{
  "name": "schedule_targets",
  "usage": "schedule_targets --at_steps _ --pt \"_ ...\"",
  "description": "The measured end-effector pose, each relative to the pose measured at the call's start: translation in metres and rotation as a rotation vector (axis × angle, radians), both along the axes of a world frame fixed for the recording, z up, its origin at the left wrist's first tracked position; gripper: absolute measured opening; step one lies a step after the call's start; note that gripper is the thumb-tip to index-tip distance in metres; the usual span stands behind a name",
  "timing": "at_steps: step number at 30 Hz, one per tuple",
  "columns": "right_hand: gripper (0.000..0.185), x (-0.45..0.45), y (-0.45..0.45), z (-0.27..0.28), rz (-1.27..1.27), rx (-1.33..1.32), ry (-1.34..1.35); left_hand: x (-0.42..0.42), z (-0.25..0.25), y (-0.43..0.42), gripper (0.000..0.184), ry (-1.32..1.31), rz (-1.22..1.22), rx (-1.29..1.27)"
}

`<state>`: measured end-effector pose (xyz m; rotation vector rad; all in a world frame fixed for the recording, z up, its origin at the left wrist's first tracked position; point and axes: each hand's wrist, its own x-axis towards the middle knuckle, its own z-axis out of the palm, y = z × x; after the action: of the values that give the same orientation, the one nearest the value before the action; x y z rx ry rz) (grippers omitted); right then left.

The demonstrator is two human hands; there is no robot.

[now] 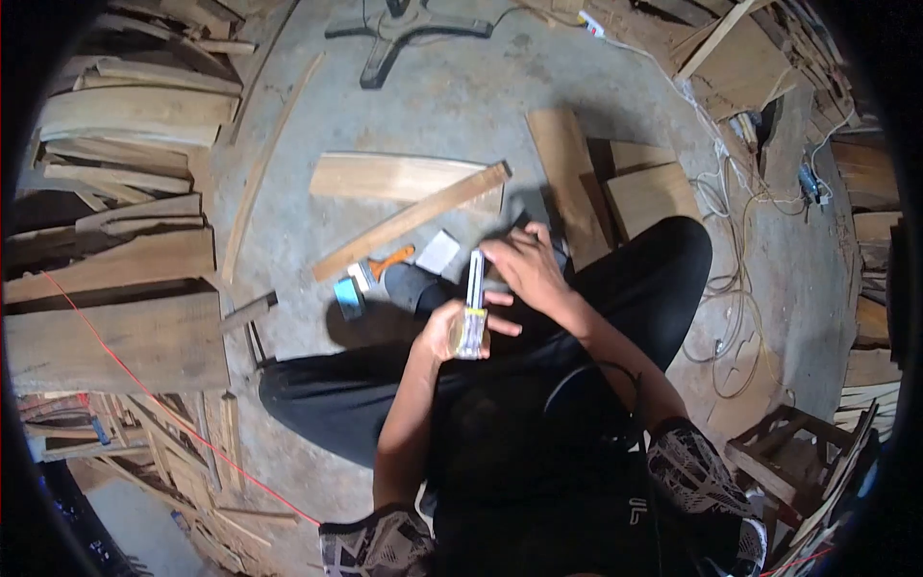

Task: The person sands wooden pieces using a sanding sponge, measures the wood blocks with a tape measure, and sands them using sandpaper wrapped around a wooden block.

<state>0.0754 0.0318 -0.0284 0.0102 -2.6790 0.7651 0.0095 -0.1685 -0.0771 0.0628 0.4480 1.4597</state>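
Observation:
My left hand (450, 327) is closed around a clear and yellow tool (471, 335), from which a pale, narrow strip (475, 279) points up. At the strip's upper end is my right hand (524, 262), its fingertips touching or very near it, the other fingers spread. Left of my hands, on the floor, lie an orange-handled brush (392, 261), a blue box (348, 298) and a white sheet (439, 252). Whether my right fingertips pinch the strip is too small to tell.
A narrow plank (413, 219) lies across a wider board (385, 178) ahead. More boards (567, 163) are at the right. Stacked wood (115, 317) lines the left side. A black stand base (409, 34) is at the top; cables (735, 288) run along the right.

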Motion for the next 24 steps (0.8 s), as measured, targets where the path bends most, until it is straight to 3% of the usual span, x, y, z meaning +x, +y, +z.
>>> schedule_targets --at_steps 2,5,6,8,14,21,24 --pt "0.019 -0.002 -0.001 -0.003 -0.019 0.004 0.004 0.002 -0.007 0.002 0.076 -0.048 -0.022 0.105" --pt "0.018 -0.003 0.001 -0.008 -0.003 0.032 0.027 0.014 0.007 0.009 0.079 -0.050 -0.022 0.029" --pt "0.019 -0.003 0.001 -0.006 0.003 0.036 0.044 0.019 0.007 0.009 0.075 -0.238 0.040 0.053" --pt "0.019 -0.002 0.002 -0.003 -0.007 0.056 0.026 0.020 0.007 0.006 0.080 -0.289 0.050 0.082" --pt "0.020 -0.002 0.001 -0.005 -0.001 0.053 0.012 0.015 0.009 0.006 0.076 -0.054 0.021 -0.053" --pt "0.019 0.000 -0.001 -0.001 -0.007 0.063 -0.010 0.018 0.030 -0.002 0.069 0.000 -0.051 -0.101" --pt "0.028 -0.001 -0.002 -0.001 -0.014 0.083 0.040 0.019 0.038 -0.005 0.071 -0.019 -0.072 -0.084"
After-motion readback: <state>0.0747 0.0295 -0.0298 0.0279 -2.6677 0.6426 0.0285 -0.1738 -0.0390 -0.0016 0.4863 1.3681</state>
